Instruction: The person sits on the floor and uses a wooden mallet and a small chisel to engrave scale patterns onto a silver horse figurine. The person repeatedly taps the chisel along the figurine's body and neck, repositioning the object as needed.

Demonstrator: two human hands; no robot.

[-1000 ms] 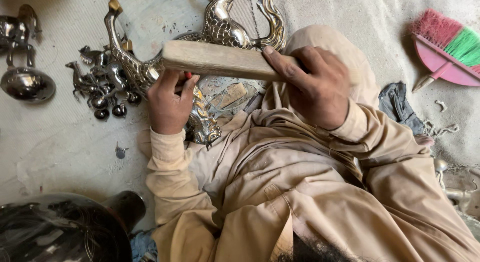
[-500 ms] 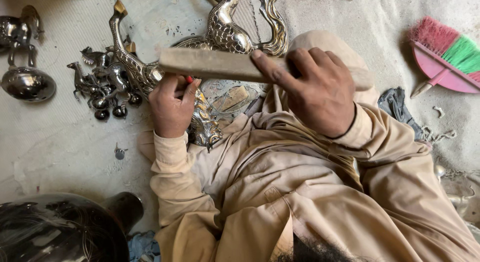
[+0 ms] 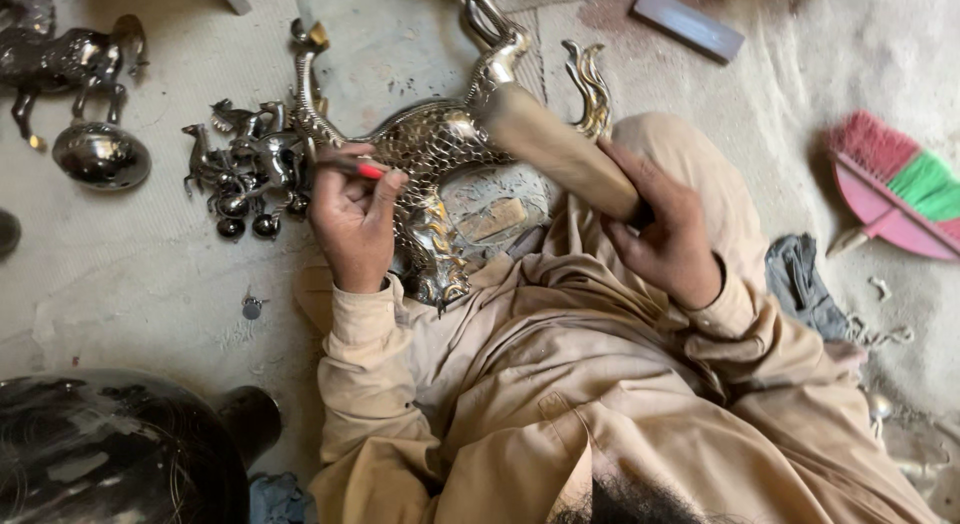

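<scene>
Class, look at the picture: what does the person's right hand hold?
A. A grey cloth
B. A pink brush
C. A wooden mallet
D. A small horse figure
C: the right hand grips a pale wooden mallet raised over the metal figure; the pink brush lies apart on the floor.

Two hands are at work: the left hand point(image 3: 352, 216) grips one thin red-tipped tool point(image 3: 352, 168), the right hand point(image 3: 668, 234) one wooden mallet point(image 3: 560, 149). One large patterned metal figure point(image 3: 440, 149) lies under them. One heap of small metal horse figures point(image 3: 245, 169) sits to the left, their number unclear. Far left stands one dark horse figure point(image 3: 70, 59) and one shiny bowl point(image 3: 100, 156). One pink brush point(image 3: 895, 189) lies right, one dark vessel point(image 3: 120, 454) near left.
</scene>
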